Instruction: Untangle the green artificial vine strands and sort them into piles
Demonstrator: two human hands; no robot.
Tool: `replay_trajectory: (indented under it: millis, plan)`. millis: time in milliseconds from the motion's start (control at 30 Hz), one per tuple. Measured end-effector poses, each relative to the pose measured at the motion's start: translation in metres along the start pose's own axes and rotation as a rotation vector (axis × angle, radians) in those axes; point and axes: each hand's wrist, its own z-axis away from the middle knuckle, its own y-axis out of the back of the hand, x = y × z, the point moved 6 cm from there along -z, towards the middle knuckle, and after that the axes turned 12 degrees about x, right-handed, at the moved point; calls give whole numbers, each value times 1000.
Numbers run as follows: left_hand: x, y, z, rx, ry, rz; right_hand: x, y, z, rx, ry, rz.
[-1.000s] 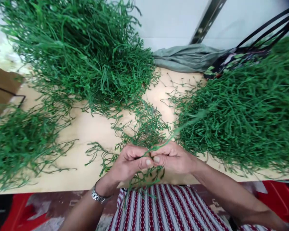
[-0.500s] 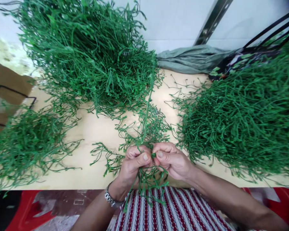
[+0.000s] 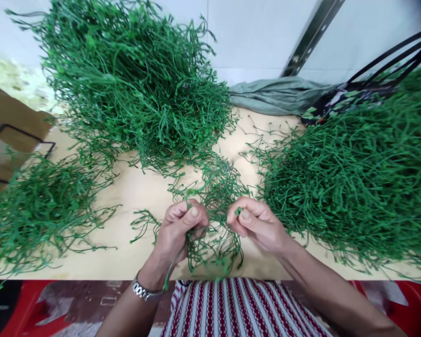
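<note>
- Head view, left hand: the left hand (image 3: 180,224) has its grip closed, thumb over curled fingers, around a green sprig (image 3: 192,192); one tip pokes out above the fist.
- Head view, right hand: the right hand (image 3: 257,222) is apart from the left, its grip pinching a small green piece (image 3: 238,211) between thumb and forefinger.
- Head view, where things lie: both hands are above the near side of the bench (image 3: 136,187). Between and beyond them lies a loose heap (image 3: 224,185) of thin stems; a tall pile (image 3: 136,93) stands at the back, a broad pile (image 3: 354,178) to the right, a lower pile (image 3: 45,210) to the left. A grey-green cloth (image 3: 270,97) lies along the wall.
- Head view, handling: the sprigs look very light, thin and bendy, probably springy rather than brittle, and likely to tangle where branches cross. I'd judge a thumb-and-finger pinch on the thicker stem, close to a joint, the surest hold; the fine tips would probably just flex away.
</note>
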Motion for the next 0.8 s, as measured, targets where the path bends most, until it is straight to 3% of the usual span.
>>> replay_trajectory:
  millis: [67, 167, 367, 467, 533, 600, 700, 800]
  plan:
    - [-2, 4, -3, 31, 12, -75, -9, 8, -3, -19, 52, 289]
    - [-11, 3, -6, -17, 67, -120, -29, 21, -9, 12, 155, 798]
    - [-17, -1, -10, -83, 121, -55, -85, 59, -45, 363, 502, 1569]
    - [-19, -2, -10, -117, 158, -64, -98, 86, -65, 527, 505, 1787]
    - [-20, -1, -10, -124, 174, -76, -102, 95, -72, 572, 503, 1750]
    - [-21, 0, -10, -102, 165, -92, -103, 91, -70, 551, 519, 1494]
    - [-19, 0, -10, -27, 88, -119, -90, 65, -57, 432, 407, 884]
    - [-17, -5, -10, 33, -39, -128, -59, 27, -42, 283, 181, 471]
